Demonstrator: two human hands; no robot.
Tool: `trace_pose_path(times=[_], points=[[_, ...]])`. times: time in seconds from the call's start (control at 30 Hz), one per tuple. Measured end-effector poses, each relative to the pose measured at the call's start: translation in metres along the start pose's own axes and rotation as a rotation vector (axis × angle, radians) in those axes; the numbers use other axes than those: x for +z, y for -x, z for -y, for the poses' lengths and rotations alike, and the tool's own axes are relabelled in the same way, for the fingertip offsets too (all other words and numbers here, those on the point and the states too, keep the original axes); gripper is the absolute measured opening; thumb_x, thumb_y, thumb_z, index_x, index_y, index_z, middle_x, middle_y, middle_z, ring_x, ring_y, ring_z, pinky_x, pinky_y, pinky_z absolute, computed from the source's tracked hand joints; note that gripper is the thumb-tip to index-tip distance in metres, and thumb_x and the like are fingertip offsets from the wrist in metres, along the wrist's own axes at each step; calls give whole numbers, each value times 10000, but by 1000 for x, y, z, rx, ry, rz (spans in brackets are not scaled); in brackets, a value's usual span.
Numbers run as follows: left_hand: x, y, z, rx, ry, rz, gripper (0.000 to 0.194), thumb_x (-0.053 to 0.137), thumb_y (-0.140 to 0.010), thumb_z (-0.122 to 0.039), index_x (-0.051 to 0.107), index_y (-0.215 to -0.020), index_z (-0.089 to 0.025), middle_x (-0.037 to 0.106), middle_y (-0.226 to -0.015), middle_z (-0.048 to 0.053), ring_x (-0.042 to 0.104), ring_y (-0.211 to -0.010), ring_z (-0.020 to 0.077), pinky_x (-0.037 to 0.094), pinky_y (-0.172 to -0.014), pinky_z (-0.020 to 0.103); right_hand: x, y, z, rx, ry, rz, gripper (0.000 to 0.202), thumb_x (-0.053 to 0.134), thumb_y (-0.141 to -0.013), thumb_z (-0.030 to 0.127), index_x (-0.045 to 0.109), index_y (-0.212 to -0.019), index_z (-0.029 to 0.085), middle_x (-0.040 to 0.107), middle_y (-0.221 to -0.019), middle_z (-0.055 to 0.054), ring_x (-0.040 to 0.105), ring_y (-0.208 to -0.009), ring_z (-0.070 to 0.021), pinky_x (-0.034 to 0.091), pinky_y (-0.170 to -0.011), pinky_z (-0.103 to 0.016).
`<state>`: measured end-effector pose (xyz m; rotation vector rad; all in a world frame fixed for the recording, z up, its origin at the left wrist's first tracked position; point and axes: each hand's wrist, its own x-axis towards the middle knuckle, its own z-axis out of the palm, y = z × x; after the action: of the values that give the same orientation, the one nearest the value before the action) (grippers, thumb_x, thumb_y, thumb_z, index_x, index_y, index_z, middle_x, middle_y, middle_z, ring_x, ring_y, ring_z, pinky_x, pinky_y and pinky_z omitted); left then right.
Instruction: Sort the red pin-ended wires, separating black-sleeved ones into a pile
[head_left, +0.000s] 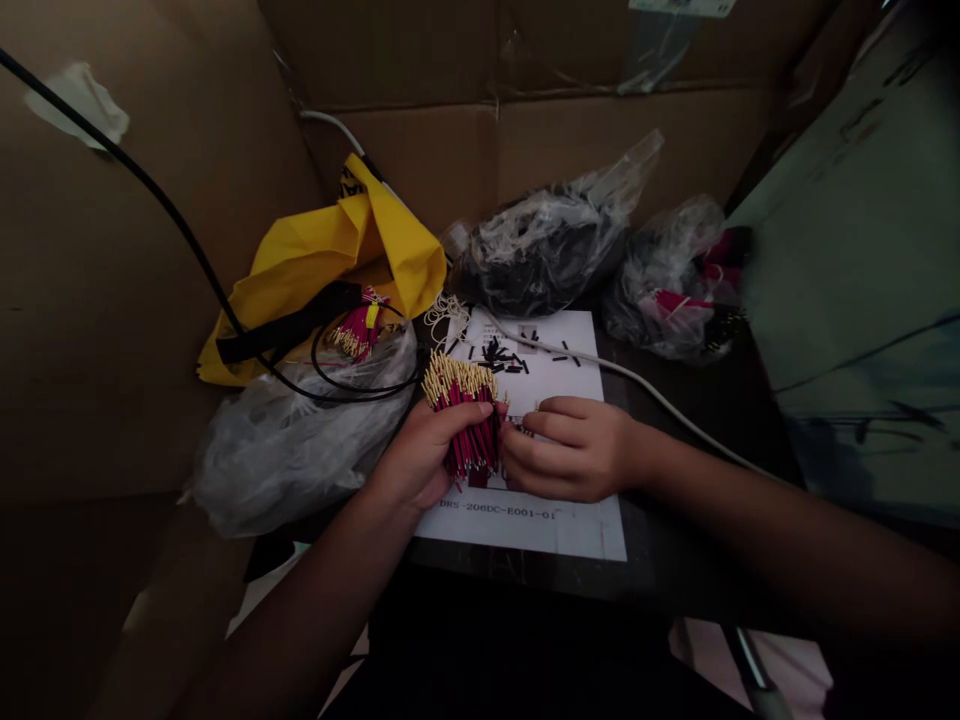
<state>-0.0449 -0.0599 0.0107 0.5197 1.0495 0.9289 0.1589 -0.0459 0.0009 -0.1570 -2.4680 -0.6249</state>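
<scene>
Centrally in the head view, the left hand (429, 445) grasps a thick bundle of magenta wires (459, 380), its thumb laid across the front; the gold-coloured tips point up and away, and the thin silvery ends point down toward the person. The right hand (581, 450) has its fingers curled, their tips at the right edge of the bundle; whether they pinch a single wire cannot be told. Beneath both hands lies a printed paper sheet (525, 540) with large lettering along its near edge, and short black tube pieces (514, 366) are scattered over its far part. Just beyond the sheet's far left corner sits a loose tangle of pale loops (448, 312). A white cable (652, 388) runs over the sheet and the dark table (705, 395) to the right. To the left, a smaller wire bundle (361, 328) with a yellow band lies by a crumpled yellow bag (300, 255), with a cloudy plastic bag (289, 455) nearer the person. Farther back stand a clear bag of black items (540, 250) and, right of it, a plastic bag with magenta wires (664, 310), before brown cardboard (420, 60).
</scene>
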Motion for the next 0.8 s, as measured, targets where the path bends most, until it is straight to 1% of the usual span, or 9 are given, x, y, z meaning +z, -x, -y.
trace_pose_path(times=[0.2,0.27,0.33,0.4,0.43,0.5,0.6,0.7,0.8], points=[[0,0,-3,-59,36,5,193,739,-715,-141,703,-901,-101,745,-753,93,711,-657,198,602,-614,287,-18,3,-5,38,24,-129,61,689,-842,225,719,-889,198,691,-935,-17,603,-764,-154,516,-624,-304],[-1,0,-3,-73,42,-21,212,730,-719,-127,700,-928,-102,749,-768,97,718,-668,206,616,-636,308,-21,6,-8,76,20,-73,52,676,-850,198,705,-888,178,695,-924,-37,604,-758,-158,503,-618,-307],[-1,0,-4,-75,42,-30,226,723,-724,-116,696,-947,-102,753,-788,102,724,-675,208,623,-658,316,-19,10,-11,86,-20,64,70,640,-878,185,690,-922,162,694,-921,-54,599,-740,-147,486,-610,-298],[-1,0,-4,-77,39,-25,212,717,-731,-113,698,-941,-94,756,-808,112,727,-678,208,625,-669,316,-15,12,-12,85,-89,194,132,586,-918,222,679,-980,151,690,-913,-62,585,-706,-137,475,-600,-293],[-1,0,-4,-77,37,-21,203,713,-734,-112,700,-936,-87,756,-813,118,728,-681,209,625,-672,315,-12,13,-13,98,-118,220,172,562,-931,250,675,-1010,148,689,-914,-66,580,-694,-139,471,-593,-296],[-2,0,-4,-74,36,-14,201,701,-740,-108,703,-939,-76,756,-817,127,731,-690,213,625,-679,315,-6,15,-14,164,-122,178,226,549,-935,287,666,-1069,148,695,-946,-73,581,-694,-148,466,-587,-302],[-2,1,-4,-72,40,5,221,694,-742,-102,699,-962,-76,756,-821,132,733,-693,221,625,-679,323,3,16,-15,303,-28,71,281,593,-919,234,634,-1191,180,698,-1045,-78,595,-749,-154,462,-610,-297],[-2,1,-3,-69,38,26,252,698,-737,-101,689,-988,-92,756,-808,127,732,-686,230,624,-666,336,9,14,-16,361,13,102,363,602,-922,193,591,-1285,201,693,-1090,-83,598,-803,-157,461,-638,-293],[-3,1,-3,-66,27,59,244,695,-736,-118,690,-980,-103,752,-770,118,732,-691,236,620,-660,342,10,10,-17,320,15,119,314,619,-929,261,618,-1235,191,709,-1045,-73,591,-780,-156,449,-624,-296]])
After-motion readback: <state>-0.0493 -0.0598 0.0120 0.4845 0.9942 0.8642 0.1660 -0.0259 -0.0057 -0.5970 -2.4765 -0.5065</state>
